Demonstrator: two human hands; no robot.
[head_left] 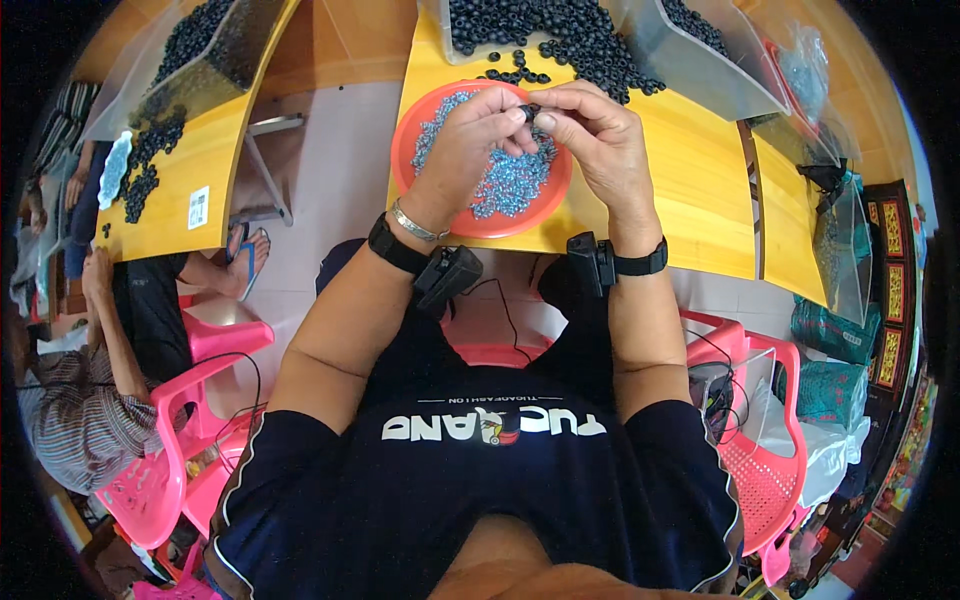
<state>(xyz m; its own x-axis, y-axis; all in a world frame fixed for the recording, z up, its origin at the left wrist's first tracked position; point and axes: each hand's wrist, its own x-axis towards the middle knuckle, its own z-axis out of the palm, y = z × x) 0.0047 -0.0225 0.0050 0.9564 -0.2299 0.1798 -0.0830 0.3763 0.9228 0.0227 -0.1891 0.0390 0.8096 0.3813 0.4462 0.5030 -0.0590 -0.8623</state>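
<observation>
Above a round orange-red basin (558, 205), my left hand (470, 145) and my right hand (600, 135) meet at the fingertips. Both pinch one small black ring-shaped part (529, 113) between thumb and fingers. The fingers partly cover it, so I cannot tell whether a metal piece is in it. Many small silvery-blue metal pieces (505, 192) lie in the basin below. Just behind the basin, several loose black parts (516, 74) of the same kind lie on the yellow table (690, 190), in front of a large heap.
Clear plastic bins (700, 60) with black parts stand at the back. On the left is another yellow table (215, 165) with black parts (150, 165), where a person (80, 410) sits on a pink chair (165, 480). Another pink chair (770, 470) stands at my right.
</observation>
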